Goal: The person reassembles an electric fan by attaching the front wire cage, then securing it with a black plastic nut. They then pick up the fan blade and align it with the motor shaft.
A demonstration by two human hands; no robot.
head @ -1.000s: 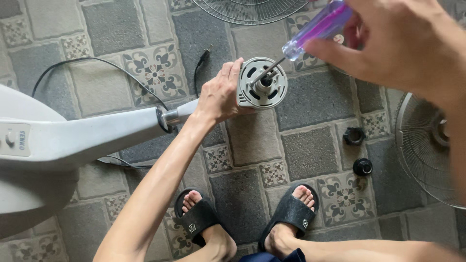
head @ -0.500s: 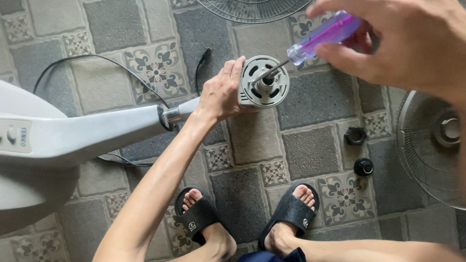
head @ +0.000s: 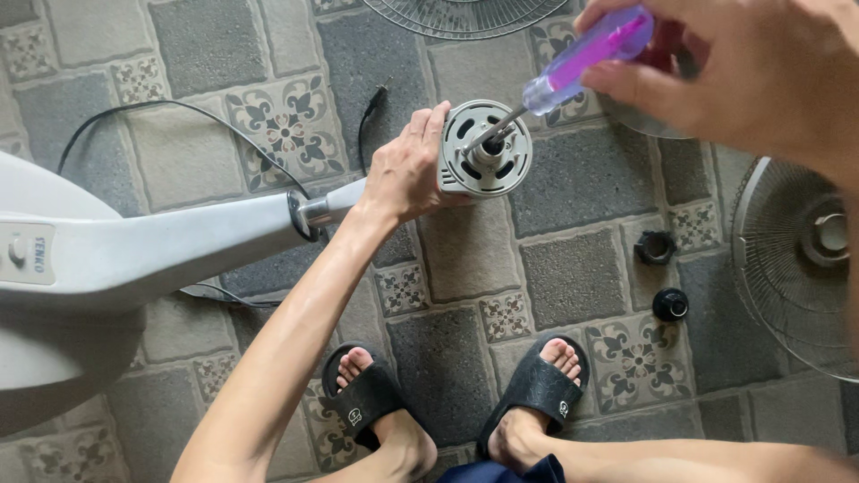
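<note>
Purple and clear, the screwdriver (head: 586, 55) handle is pinched in the closed fingers of the right hand (head: 743, 72) near the top right of the tiled floor (head: 573, 277), its metal shaft slanting down-left so the tip meets the hub of the fan motor (head: 486, 148). Left hand (head: 407, 170) curls its fingers around the motor's left side, clamped on the housing where it joins the white fan stand (head: 152, 255). Two black caps (head: 662, 277) lie on the floor's right side, beside a wire grille (head: 796, 268).
</note>
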